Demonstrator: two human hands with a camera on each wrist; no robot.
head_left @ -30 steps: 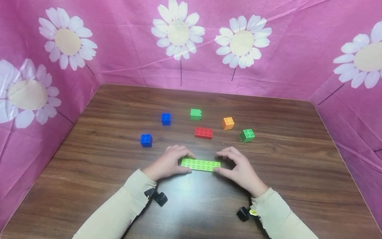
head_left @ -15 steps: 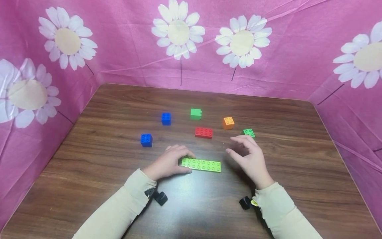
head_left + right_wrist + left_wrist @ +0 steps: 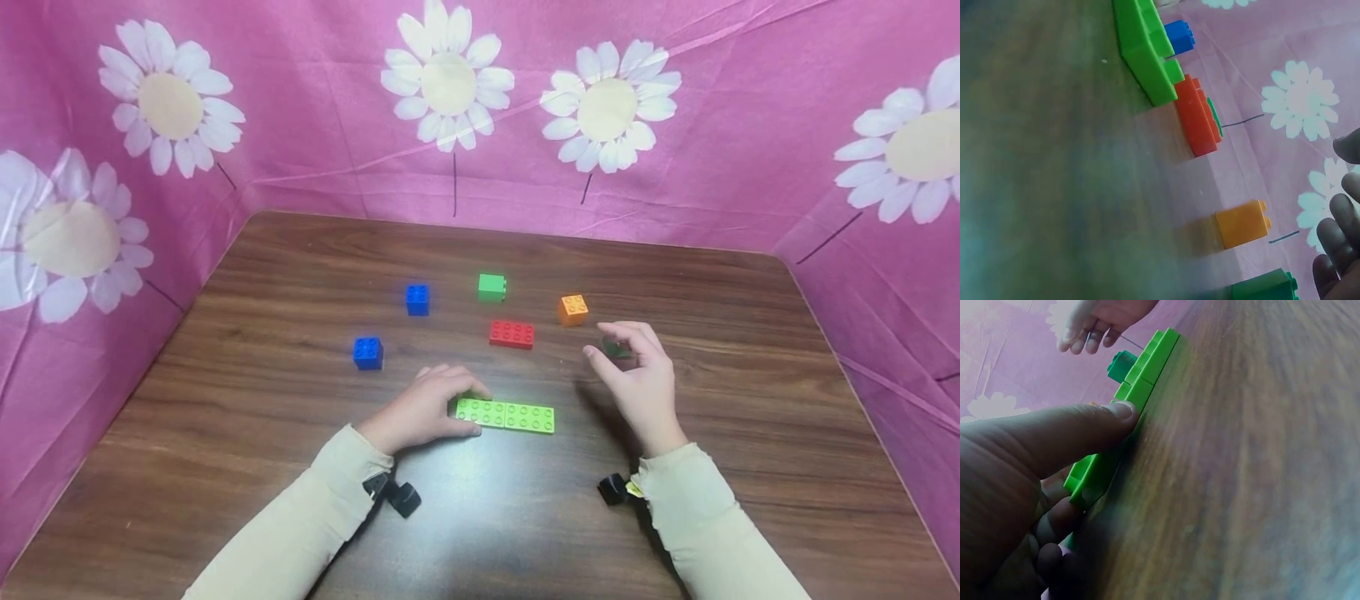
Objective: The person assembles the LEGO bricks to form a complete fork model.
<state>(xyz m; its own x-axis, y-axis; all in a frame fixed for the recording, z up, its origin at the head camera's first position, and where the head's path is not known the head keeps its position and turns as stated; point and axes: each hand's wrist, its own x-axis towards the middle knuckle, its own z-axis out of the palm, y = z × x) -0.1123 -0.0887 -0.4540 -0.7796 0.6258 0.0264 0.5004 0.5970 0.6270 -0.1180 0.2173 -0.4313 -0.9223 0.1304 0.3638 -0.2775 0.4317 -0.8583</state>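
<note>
Two lime-green building bricks (image 3: pixel 506 414), flat and studded, lie end to end in a row on the table. My left hand (image 3: pixel 429 408) pinches the left end of that row, with the thumb (image 3: pixel 1094 428) on the near side. Over at the right, my right hand (image 3: pixel 639 385) hovers above a darker green brick (image 3: pixel 617 348), which it partly covers in the head view. In the right wrist view the fingers (image 3: pixel 1335 237) are spread and stand apart from that green brick (image 3: pixel 1263 286).
A red brick (image 3: pixel 512 334), an orange brick (image 3: pixel 573 310) and another green brick (image 3: pixel 492 287), lying on its side, sit farther back. Two blue bricks (image 3: pixel 368 353) stand to the left. Pink flowered cloth (image 3: pixel 517 192) surrounds the wooden table (image 3: pixel 247 367).
My right hand has let go of the lime-green row's right end and moved right and away from me, over the green brick. The left hand has stayed in place.
</note>
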